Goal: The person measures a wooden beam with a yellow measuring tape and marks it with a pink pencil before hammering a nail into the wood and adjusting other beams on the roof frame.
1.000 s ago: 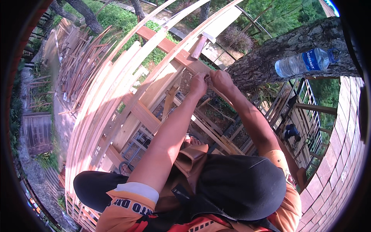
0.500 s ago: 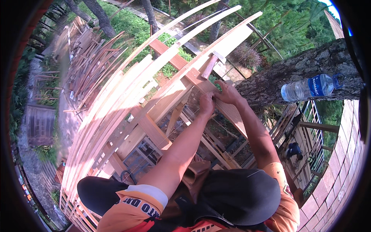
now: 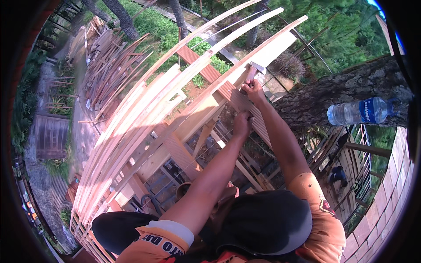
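Observation:
My right hand (image 3: 254, 93) is closed around the handle of a hammer (image 3: 251, 73), whose metal head points away from me near the ends of the long boards. Just nearer to me, my left hand (image 3: 242, 124) rests at a ribbed reddish-brown beam (image 3: 232, 97) with its fingers curled together. What those fingers pinch, if anything, is too small to make out. The beam runs on toward the lower right beneath my right forearm.
Long pale curved-looking planks (image 3: 144, 105) lie across the beams on the left. A tree trunk (image 3: 307, 101) stands at the right, with a water bottle (image 3: 351, 112) in front of it. Wooden tiles (image 3: 386, 197) edge the lower right. A lumber pile (image 3: 114, 65) lies below.
My right hand has left the spot beside my left hand, reached away along the beam and taken hold of the hammer handle. My left hand stays at the beam.

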Tool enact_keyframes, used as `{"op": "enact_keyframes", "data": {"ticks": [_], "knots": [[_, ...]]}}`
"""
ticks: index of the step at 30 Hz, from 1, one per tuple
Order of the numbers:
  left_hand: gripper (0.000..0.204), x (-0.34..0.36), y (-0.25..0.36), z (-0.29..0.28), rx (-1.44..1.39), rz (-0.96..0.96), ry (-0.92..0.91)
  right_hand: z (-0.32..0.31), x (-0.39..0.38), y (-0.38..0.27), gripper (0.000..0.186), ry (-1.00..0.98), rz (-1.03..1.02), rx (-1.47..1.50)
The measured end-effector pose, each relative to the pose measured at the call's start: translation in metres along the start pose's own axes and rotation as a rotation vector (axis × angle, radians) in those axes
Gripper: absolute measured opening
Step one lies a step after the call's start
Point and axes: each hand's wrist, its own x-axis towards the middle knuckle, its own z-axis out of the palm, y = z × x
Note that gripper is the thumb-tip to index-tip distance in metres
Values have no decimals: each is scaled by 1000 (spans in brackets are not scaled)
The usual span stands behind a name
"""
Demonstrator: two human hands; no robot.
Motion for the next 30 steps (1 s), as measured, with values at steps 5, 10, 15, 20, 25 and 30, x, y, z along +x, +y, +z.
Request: {"op": "enact_keyframes", "data": {"ticks": [5,10,15,20,25,30], "knots": [[9,-2,-13,-9,-20,-78,15,-42,-13,-38,26,-189,306,821],[8,-5,-6,-27,-12,-82,17,-61,-156,-71,61,-278,136,757],[8,-3,6,-20,-98,-83,15,-86,-201,-125,62,-346,175,660],[9,-2,-1,-23,-42,-73,-39,-82,-200,-102,42,-81,-193,-324],[9,-5,-2,-18,-31,-8,26,-82,-208,-89,39,-219,-230,-592],[10,-6,-4,-17,-29,-26,8,-89,-218,-128,40,-39,-190,-474]]}}
